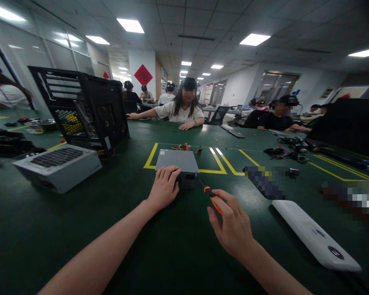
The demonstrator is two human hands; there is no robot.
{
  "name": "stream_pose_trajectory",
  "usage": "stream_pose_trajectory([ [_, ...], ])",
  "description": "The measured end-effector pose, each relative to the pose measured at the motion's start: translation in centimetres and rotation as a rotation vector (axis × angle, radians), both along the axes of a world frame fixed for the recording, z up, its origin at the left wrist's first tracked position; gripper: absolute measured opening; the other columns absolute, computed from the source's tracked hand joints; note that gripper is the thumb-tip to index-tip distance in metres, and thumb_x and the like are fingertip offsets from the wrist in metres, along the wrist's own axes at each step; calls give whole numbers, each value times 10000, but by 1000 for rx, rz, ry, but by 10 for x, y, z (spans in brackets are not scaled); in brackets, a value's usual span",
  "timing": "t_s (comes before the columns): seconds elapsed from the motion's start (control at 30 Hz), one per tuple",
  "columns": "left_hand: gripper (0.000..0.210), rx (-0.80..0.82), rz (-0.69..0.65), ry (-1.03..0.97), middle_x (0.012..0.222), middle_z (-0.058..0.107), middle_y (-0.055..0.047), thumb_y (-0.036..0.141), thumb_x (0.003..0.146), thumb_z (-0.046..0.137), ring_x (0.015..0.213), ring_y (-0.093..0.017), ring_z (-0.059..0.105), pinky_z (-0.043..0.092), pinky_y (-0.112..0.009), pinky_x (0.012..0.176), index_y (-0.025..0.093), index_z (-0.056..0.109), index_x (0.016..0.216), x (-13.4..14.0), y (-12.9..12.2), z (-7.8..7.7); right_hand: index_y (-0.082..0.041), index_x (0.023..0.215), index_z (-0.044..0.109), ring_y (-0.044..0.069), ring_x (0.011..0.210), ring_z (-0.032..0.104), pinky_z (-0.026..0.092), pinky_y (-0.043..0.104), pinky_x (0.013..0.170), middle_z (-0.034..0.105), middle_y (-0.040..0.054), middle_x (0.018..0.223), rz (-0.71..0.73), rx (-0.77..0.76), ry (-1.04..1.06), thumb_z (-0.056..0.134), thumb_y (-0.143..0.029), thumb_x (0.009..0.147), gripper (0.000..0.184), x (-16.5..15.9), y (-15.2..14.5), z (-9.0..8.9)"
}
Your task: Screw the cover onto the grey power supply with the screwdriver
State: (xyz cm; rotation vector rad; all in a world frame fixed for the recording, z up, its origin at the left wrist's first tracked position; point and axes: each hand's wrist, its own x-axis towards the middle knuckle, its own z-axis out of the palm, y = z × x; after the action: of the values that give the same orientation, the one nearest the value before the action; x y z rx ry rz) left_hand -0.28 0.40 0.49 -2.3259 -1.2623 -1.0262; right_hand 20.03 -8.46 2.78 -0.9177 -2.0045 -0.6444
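A grey power supply unit (180,159) lies on the green table in front of me, partly inside yellow tape lines, its coloured cables (182,147) coming out at the far side. My left hand (166,184) grips its near left edge, fingers over the top and covering part of the near face. In my right hand (232,221) is an orange and black screwdriver (208,191), held by its handle. The shaft points up and left, its tip at the unit's near right corner; whether it sits in a screw is too small to tell.
A black computer case (117,110) stands at the left behind a second power supply unit (60,166). To the right lie a white power bank-like object (313,233) and bundled cables (285,151). Across the table sits a person (184,108), one hand on the tabletop.
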Motion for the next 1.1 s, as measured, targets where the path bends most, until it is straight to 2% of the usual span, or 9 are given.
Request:
stream_pose_trajectory([
  [0.1, 383, 5, 2, -3, 1195, 497, -88, 165, 791, 461, 1153, -223, 416, 291, -430, 1018, 185, 444, 1173, 0, 0, 0, -174, 1020, 456, 210, 897, 556, 525, 364, 695, 543, 120, 1012, 22, -1, -28, 526, -136, 794, 239, 2, 0, 2],
  [0.2, 386, 2, 5, -3, 1198, 495, -91, 161, 793, 458, 1155, -225, 417, 286, -432, 1022, 182, 444, 1178, 0, -1, 0, -148, 1114, 412, 211, 936, 552, 528, 359, 730, 537, 130, 1029, 83, -23, 1, 501, -90, 785, 346, 2, 0, 2],
  [0.3, 388, 8, 8, 1, 1195, 498, -89, 164, 787, 467, 1152, -225, 420, 295, -430, 1019, 183, 450, 1174, 0, -1, 0, -133, 1197, 340, 229, 973, 545, 537, 374, 716, 512, 152, 1077, 87, -68, 55, 488, -122, 787, 437, 1, -1, 0],
  [0.47, 401, 17, 1, -3, 1190, 501, -93, 166, 786, 462, 1143, -231, 428, 304, -440, 1008, 186, 443, 1186, 0, 0, 0, -145, 1126, 392, 220, 906, 553, 538, 365, 683, 528, 131, 1010, 40, -54, 49, 543, -158, 785, 373, 2, 0, -1],
  [0.63, 389, 5, -3, 4, 1197, 493, -91, 166, 792, 460, 1153, -223, 416, 286, -428, 1023, 178, 443, 1181, 0, 0, 1, -174, 1133, 360, 200, 1018, 527, 531, 351, 760, 500, 132, 1097, 93, 1, 113, 481, -26, 783, 399, 0, 0, 1],
  [0.73, 394, 13, -5, -3, 1190, 497, -95, 161, 785, 466, 1147, -228, 420, 298, -433, 1015, 178, 447, 1178, 0, 0, 1, -178, 1134, 360, 215, 1045, 517, 525, 391, 779, 489, 139, 1122, 96, -35, 124, 465, -44, 791, 382, -1, 2, 1],
  [0.83, 400, 14, -7, -13, 1186, 500, -99, 160, 783, 462, 1141, -239, 426, 305, -451, 1003, 186, 448, 1182, 0, 0, 0, -191, 1098, 387, 228, 993, 541, 534, 394, 723, 504, 129, 1094, 48, -66, 130, 520, -131, 792, 339, 1, 4, 0],
  [0.93, 404, 6, -3, -19, 1188, 499, -99, 163, 787, 458, 1146, -243, 424, 295, -461, 1006, 191, 442, 1190, 1, 0, -1, -205, 1036, 423, 195, 898, 571, 537, 329, 637, 530, 104, 1044, 23, -54, 93, 506, -115, 801, 264, 2, 6, -1],
  [1.1, 408, 6, -5, -22, 1191, 497, -97, 166, 786, 459, 1151, -242, 416, 281, -460, 1014, 191, 435, 1193, 1, 1, -2, -176, 1058, 407, 216, 990, 526, 518, 381, 747, 502, 131, 1077, 79, -66, 93, 511, -88, 785, 304, 2, 4, 2],
])
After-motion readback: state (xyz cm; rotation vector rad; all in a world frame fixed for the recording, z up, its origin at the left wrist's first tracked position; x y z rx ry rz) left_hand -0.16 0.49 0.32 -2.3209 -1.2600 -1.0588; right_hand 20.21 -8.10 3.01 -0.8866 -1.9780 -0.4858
